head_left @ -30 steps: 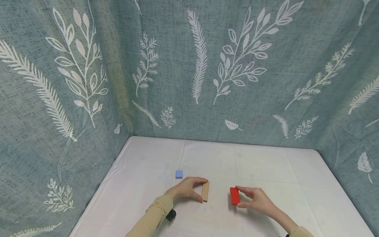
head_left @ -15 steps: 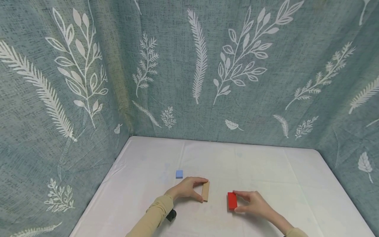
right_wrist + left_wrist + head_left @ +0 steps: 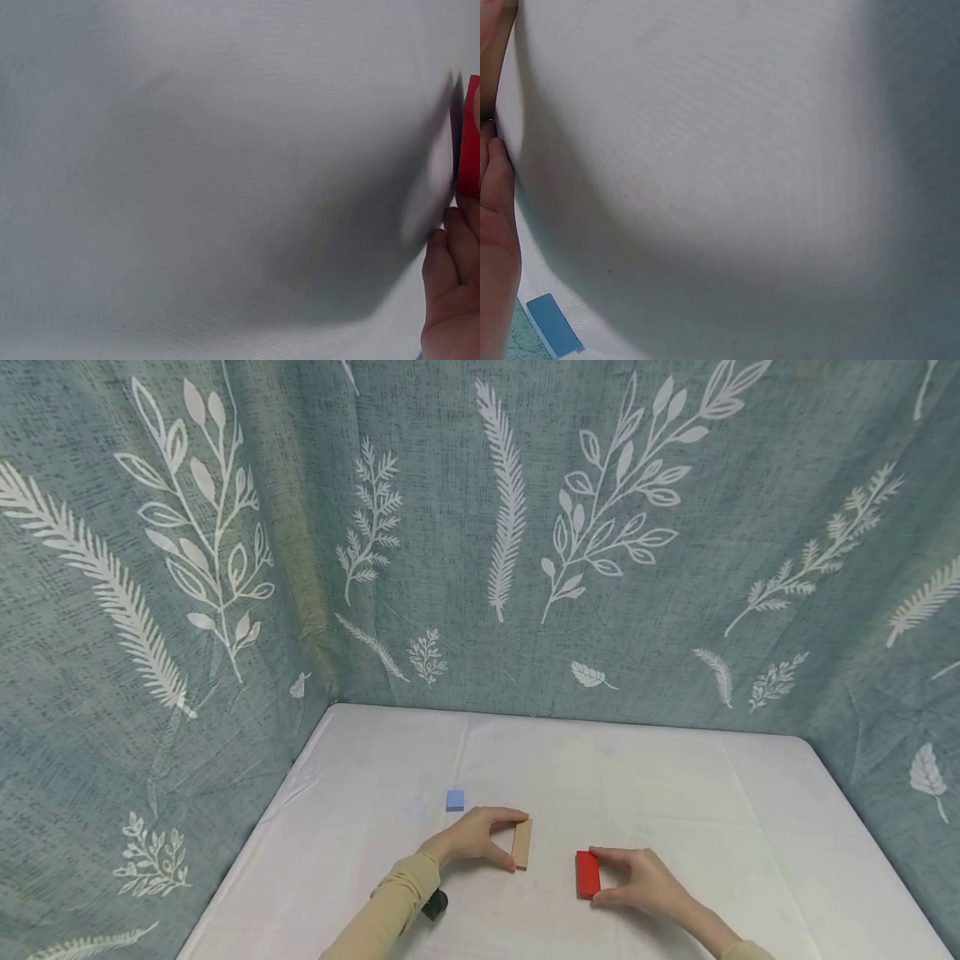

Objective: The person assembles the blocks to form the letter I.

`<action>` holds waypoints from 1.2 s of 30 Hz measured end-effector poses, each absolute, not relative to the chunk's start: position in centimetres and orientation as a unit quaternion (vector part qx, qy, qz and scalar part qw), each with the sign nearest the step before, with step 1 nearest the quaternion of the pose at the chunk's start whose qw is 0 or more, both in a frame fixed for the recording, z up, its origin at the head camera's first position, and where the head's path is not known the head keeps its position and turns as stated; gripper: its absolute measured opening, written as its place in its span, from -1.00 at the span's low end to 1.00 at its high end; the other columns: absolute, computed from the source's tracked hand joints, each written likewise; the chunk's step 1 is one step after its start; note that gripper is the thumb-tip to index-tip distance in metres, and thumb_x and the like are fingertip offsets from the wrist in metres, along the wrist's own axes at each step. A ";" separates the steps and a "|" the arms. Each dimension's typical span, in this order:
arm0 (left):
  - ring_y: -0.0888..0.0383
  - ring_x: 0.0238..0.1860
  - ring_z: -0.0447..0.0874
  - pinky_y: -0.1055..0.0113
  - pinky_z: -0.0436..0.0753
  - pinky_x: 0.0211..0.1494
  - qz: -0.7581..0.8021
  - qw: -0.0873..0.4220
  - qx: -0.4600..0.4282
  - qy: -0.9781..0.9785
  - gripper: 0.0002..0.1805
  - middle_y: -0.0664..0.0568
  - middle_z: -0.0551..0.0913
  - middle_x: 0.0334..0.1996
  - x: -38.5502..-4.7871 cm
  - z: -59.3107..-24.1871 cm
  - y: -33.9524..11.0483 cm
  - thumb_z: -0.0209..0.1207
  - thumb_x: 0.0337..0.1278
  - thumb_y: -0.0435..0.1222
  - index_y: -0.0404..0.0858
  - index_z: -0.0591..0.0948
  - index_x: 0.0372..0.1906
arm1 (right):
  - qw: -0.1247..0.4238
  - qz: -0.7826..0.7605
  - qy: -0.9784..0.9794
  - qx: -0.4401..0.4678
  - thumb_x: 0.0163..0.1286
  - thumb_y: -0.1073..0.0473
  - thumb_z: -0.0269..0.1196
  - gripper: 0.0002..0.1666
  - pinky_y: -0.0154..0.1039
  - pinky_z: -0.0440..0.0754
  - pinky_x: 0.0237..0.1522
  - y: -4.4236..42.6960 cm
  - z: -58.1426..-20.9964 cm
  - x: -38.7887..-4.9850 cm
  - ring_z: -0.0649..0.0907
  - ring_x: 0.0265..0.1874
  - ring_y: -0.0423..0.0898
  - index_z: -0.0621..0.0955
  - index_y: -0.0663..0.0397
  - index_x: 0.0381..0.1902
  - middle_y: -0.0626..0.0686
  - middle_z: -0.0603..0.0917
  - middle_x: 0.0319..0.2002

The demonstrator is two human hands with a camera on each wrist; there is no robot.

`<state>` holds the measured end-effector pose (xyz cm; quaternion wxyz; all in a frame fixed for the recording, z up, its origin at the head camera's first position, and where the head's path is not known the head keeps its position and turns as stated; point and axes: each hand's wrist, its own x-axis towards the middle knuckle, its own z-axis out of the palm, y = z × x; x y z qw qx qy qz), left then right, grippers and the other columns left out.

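In the head view my left hand (image 3: pixel 474 837) pinches a tan wooden block (image 3: pixel 522 844) by its far and near ends, thumb at the near one. To the right, my right hand (image 3: pixel 643 883) holds a red block (image 3: pixel 588 874) the same way, between thumb and fingers. A strip of table separates the two blocks. The right wrist view catches the red block (image 3: pixel 470 142) at its right edge, with a dark shadow beside it. Only part of the wooden block (image 3: pixel 495 67) shows at the left edge of the left wrist view.
A small blue block (image 3: pixel 454 801) lies on the white-covered table (image 3: pixel 675 777), beyond my left hand. A black device (image 3: pixel 434 905) sits at the left wrist. Blue-green curtain (image 3: pixel 450 527) with white leaf prints stands behind the table and along its sides.
My right hand has brought the red block slightly left and toward the near edge, and it has turned a little. My left hand and the wooden block have stayed in place.
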<state>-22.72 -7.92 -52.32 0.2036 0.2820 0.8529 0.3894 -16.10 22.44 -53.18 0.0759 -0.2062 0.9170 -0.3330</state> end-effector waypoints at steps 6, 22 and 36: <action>0.00 0.36 0.35 0.21 0.36 0.44 0.391 0.203 0.283 0.852 -0.20 -0.03 0.48 0.28 -22.7 -52.2 -7.9 0.49 -0.26 -0.25 -0.20 0.47 0.26 | 0.059 -0.305 0.926 -0.214 -0.13 -0.23 0.48 -0.15 -0.08 0.66 0.05 22.4 -53.4 -15.9 0.63 0.05 0.08 0.61 0.12 0.09 0.04 0.70 0.01; -0.01 0.36 0.35 0.18 0.36 0.44 0.401 0.203 0.280 0.848 -0.21 -0.05 0.48 0.28 -22.7 -52.3 -7.8 0.50 -0.27 -0.29 -0.22 0.48 0.24 | 0.029 -0.289 0.932 -0.219 -0.13 -0.22 0.48 -0.18 -0.15 0.67 0.05 22.3 -54.1 -15.5 0.65 0.03 -0.01 0.61 0.06 0.08 -0.03 0.71 -0.01; -0.02 0.36 0.34 0.15 0.34 0.45 0.395 0.201 0.282 0.851 -0.21 -0.04 0.47 0.28 -22.7 -52.4 -7.9 0.49 -0.26 -0.27 -0.19 0.48 0.25 | 0.042 -0.294 0.929 -0.222 -0.12 -0.24 0.47 -0.14 -0.10 0.67 0.06 22.3 -53.7 -15.4 0.63 0.06 0.03 0.59 0.09 0.11 0.01 0.69 0.04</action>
